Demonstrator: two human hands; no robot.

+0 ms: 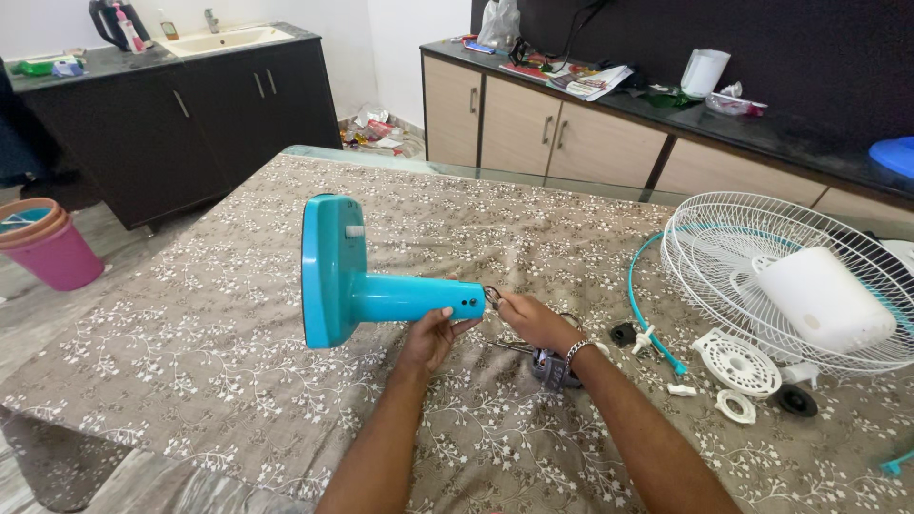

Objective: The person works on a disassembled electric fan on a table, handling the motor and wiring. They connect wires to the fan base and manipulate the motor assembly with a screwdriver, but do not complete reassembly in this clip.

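— What's in the hands, from where you stand?

— The left hand is wrapped around the neck of a teal fan stand, fingers curled under the tube and the thumb on top. It holds the piece sideways above the table, just left of the frame's middle, with the flat round base standing on edge toward the left.

— And the other one?

— The right hand sits at the open end of that tube, fingertips pinched together on a small bundle of wires coming out there. So it's nearly closed, gripping the wires. There's a bracelet on that wrist.

— Anything under the hands?

— A small dark motor part lies on the floral tablecloth, just below the right wrist; I can't make out its detail.

— What about the right side of the frame?

— A white wire fan guard lies there with the white motor housing resting on it. A teal rim ring curves along its left edge. Below it, toward the lower right, sit a white slotted disc, a small white ring and a black knob.

— And farther off?

— A pink bucket on the floor at the left edge, and a sink in the dark cabinet at the upper left.
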